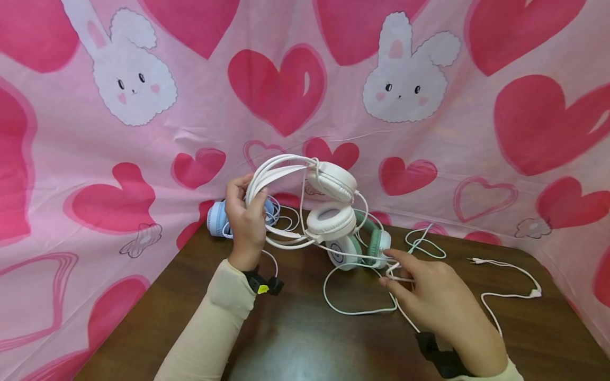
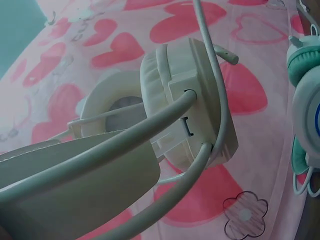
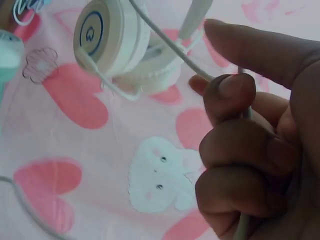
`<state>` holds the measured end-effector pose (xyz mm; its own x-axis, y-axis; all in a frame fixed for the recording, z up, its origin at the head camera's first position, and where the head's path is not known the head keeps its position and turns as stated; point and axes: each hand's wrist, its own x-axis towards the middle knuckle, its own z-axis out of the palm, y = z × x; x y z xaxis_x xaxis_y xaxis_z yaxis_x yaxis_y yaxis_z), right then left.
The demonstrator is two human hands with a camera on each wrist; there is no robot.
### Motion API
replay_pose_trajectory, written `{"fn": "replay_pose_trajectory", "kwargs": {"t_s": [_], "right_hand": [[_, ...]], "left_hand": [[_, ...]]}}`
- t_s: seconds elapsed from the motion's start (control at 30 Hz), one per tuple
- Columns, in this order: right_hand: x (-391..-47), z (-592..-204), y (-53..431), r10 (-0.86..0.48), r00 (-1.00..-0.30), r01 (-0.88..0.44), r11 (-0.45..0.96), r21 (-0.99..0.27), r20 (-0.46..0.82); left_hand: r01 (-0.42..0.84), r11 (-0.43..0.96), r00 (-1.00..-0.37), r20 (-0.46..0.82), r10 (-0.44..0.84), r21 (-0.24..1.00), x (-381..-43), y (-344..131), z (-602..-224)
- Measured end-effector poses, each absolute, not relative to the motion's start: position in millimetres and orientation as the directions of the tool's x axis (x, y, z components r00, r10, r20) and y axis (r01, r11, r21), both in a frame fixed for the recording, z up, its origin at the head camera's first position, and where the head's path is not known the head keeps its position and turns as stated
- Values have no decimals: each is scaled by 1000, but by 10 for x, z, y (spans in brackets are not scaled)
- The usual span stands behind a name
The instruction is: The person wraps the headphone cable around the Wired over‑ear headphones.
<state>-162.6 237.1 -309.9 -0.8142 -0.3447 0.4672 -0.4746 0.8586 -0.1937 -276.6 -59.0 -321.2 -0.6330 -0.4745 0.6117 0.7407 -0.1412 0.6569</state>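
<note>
White headphones [image 1: 332, 182] are held up above the table, tilted so the two ear cups sit one above the other. My left hand [image 1: 245, 222] grips them by the headband. In the left wrist view, one ear cup [image 2: 187, 100] and the twin tubes of the headband show close up, while the hand itself is mostly out of frame. My right hand [image 1: 436, 296] holds a white cable [image 3: 170, 42], its fingers curled round it in the right wrist view. Part of that cable is bunched by the fingertips, and a loop of it droops toward the tabletop.
Green-and-white headphones [image 1: 383, 246] rest on the brown table [image 1: 295, 333] behind the held pair. Blue headphones [image 1: 218, 219] lie at the back left. A white cable with a plug end [image 1: 510, 295] stretches along the right side. A pink heart-print cloth [image 1: 281, 26] hangs behind the table.
</note>
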Motion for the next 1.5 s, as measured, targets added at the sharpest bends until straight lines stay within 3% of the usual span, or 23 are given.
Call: {"fn": "replay_pose_trajectory", "kwargs": {"t_s": [0.1,0.4,0.7,1.0,1.2,1.5], "right_hand": [[-1594,-3082,2414,-342,-760,-496,855,-152,553],[-1574,-3025,2384,-444,-427,-771,634,-61,788],[-1497,-2867,2288,-402,-172,-873,485,50,899],[-1491,-2869,2277,-329,-35,-906,408,109,944],[-1472,-2823,2247,-245,21,-917,382,116,969],[-1488,-2842,2336,-236,-10,-865,489,110,972]], "left_hand": [[749,-143,-617,603,-505,647,-2771,-613,-3191],[765,-135,-602,624,-498,630,-2785,-603,-3190],[756,-28,-616,696,-368,654,-2710,-532,-3188],[729,23,-680,728,-86,684,-2536,-385,-3206],[752,19,-656,746,114,659,-2420,-312,-3201],[728,-121,-605,716,349,675,-2362,-241,-3228]]}}
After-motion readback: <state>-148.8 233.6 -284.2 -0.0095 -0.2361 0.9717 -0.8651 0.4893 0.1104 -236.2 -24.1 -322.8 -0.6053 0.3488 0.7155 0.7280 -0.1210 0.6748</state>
